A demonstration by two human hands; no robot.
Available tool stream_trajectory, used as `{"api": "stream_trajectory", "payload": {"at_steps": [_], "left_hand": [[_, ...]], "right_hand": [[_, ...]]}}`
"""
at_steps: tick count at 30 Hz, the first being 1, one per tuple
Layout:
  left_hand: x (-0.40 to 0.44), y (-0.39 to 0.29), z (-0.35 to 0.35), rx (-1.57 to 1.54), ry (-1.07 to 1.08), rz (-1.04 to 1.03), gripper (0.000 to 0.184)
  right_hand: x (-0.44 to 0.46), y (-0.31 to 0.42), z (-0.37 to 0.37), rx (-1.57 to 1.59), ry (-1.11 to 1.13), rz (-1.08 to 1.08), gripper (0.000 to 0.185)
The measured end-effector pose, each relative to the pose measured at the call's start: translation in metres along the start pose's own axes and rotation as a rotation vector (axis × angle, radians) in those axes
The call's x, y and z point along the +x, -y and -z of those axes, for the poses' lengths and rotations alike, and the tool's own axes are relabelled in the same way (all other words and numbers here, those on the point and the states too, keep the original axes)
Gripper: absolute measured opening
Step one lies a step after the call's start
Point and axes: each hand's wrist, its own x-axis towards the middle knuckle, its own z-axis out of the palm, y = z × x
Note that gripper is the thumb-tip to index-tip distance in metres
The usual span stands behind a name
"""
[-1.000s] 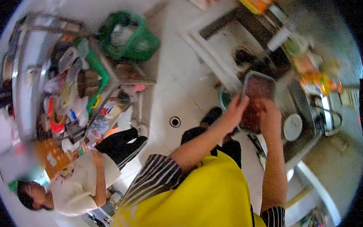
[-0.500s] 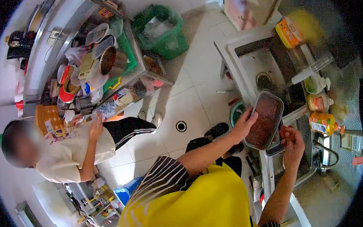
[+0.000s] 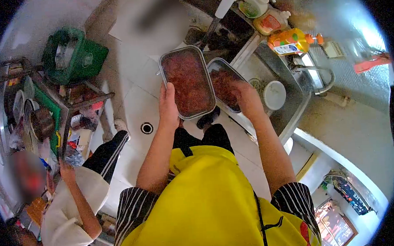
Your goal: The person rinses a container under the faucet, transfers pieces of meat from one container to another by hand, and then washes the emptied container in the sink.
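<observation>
My left hand [image 3: 168, 105] grips a clear rectangular plastic container [image 3: 208, 80] by its near left side, thumb up along the wall. Dark red, minced-looking food [image 3: 186, 79] covers its bottom. Just right of it, and partly overlapped by it, a second plastic container [image 3: 232, 69] holds more dark red food in chunks [image 3: 222, 82]. My right hand [image 3: 247, 98] is over this second container, its fingers curled down into the food. Its fingertips are hidden, so any piece between them cannot be made out.
The sink [image 3: 289, 104] at right has a white round lid or bowl [image 3: 274, 95] and a faucet [image 3: 326, 87]. Orange [image 3: 291, 42] and pale [image 3: 272, 22] soap bottles line its back. A co-worker [image 3: 76, 205] stands at left by a cluttered table; a green bin [image 3: 71, 56] is beyond.
The view has swung toward the sink side. My right hand, earlier raised with a reddish piece in its fingers, is now down in the second container. My left hand still holds its container.
</observation>
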Motion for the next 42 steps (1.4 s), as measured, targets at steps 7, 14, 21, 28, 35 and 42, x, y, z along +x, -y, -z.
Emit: {"api": "stream_trajectory", "payload": {"at_steps": [7,14,21,28,35,42], "left_hand": [[0.004,0.008,-0.011,0.045,-0.046,0.014,0.057],[0.004,0.014,-0.019,0.006,0.049,0.038,0.055],[-0.003,0.018,-0.031,0.266,-0.002,0.008,0.071],[0.006,0.020,-0.027,0.265,0.084,-0.070,0.079],[0.014,0.036,-0.021,0.313,0.083,-0.046,0.088],[0.018,0.022,-0.026,0.138,0.133,-0.013,0.082]], "right_hand": [[-0.004,0.021,0.019,-0.108,0.050,-0.058,0.025],[0.016,0.105,0.039,0.079,-0.063,0.212,0.043],[0.070,0.127,-0.006,-0.295,0.146,0.233,0.067],[0.074,0.105,-0.029,-0.276,0.306,0.211,0.047],[0.065,0.093,-0.044,-0.283,0.361,0.250,0.034],[0.056,0.093,-0.030,-0.046,0.216,0.288,0.025]]}}
